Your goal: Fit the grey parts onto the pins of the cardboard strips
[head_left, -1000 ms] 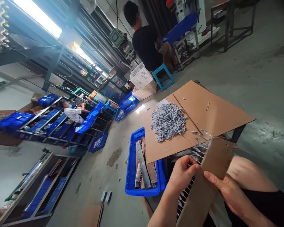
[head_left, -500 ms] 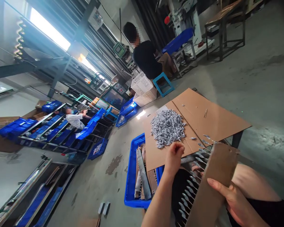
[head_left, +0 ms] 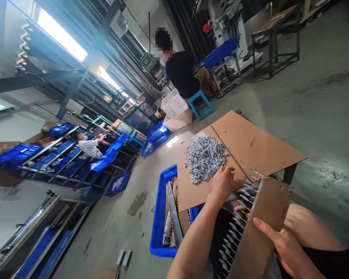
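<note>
My left hand [head_left: 223, 181] is over the near edge of the cardboard sheet [head_left: 263, 145], beside a pile of small grey spindle-shaped pieces [head_left: 205, 159]. Its fingers are bent together and pointing down; whatever lies between them is hidden. My right hand [head_left: 279, 240] grips a long brown cardboard strip [head_left: 257, 228], thumb on the near face, fingers behind. Along the strip's left edge sticks out a row of thin pins, tipped with grey leaf-shaped pieces [head_left: 227, 245]. The strip leans over my lap.
A blue crate [head_left: 154, 236] with cardboard strips stands left of the table. Thin sticks [head_left: 251, 141] lie on the sheet. A person in black [head_left: 182, 73] sits at a machine near white baskets [head_left: 176, 104]; another in white [head_left: 90, 148] works by blue bins.
My left hand has moved right, from the pile's near edge toward the strip, covering where a loose grey piece lay. My right hand and the strip have hardly moved.
</note>
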Demonstrator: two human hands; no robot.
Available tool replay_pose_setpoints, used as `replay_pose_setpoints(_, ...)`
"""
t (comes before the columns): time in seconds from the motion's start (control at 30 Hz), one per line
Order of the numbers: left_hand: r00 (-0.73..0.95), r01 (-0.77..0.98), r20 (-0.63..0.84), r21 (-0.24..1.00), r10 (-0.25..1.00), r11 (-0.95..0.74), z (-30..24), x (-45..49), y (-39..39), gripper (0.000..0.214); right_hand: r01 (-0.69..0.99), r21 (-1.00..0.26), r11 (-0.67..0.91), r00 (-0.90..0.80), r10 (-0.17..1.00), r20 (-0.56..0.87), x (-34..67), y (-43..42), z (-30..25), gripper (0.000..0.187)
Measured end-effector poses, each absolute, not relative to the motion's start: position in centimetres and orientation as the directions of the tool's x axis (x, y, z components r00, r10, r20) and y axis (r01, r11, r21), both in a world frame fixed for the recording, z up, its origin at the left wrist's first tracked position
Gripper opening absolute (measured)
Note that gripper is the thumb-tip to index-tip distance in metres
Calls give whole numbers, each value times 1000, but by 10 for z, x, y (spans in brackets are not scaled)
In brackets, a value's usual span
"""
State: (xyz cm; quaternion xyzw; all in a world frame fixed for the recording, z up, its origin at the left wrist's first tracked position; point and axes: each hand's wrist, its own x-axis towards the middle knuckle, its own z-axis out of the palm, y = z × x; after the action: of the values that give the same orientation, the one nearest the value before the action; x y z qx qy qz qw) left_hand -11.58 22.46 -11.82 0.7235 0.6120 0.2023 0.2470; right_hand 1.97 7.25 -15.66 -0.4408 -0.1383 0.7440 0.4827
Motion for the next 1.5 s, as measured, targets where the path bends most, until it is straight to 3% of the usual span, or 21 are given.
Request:
replay_pose_setpoints(0.07, 23, 627, -3, 779, 1000, -12, -114, -126, 202, 23, -591, -635, -497, -107, 829, -549, 19, 71, -153, 38)
replay_pose_setpoints(0.13, -62, 339, -98, 934, 993, 113, -104, -135, 172, 30, -582, -645, -496, -82, 824, -560, 18, 70, -148, 33)
replay_pose_setpoints(0.23, -106, -50, -259, 966, 960, 255, -84, -138, 129, 35, -575, -672, -467, -46, 839, -543, 20, 68, -144, 29)
replay_pose_setpoints(0.33, -139, -214, -328, 931, 934, 295, -71, -128, 104, 31, -566, -690, -451, -23, 845, -534, 23, 66, -144, 26)
replay_pose_setpoints(0.7, -85, -206, -370, 915, 925, 347, -83, -116, 102, 31, -582, -665, -468, -72, 845, -530, 30, 68, -138, 39)
replay_pose_setpoints(0.97, -88, -201, -378, 913, 922, 356, -81, -114, 99, 32, -585, -642, -496, -110, 832, -544, 31, 63, -140, 35)
replay_pose_setpoints(1.5, -47, -173, -388, 911, 920, 375, -89, -108, 101, 38, -623, -662, -416, 39, 829, -558, 23, 67, -131, 19)
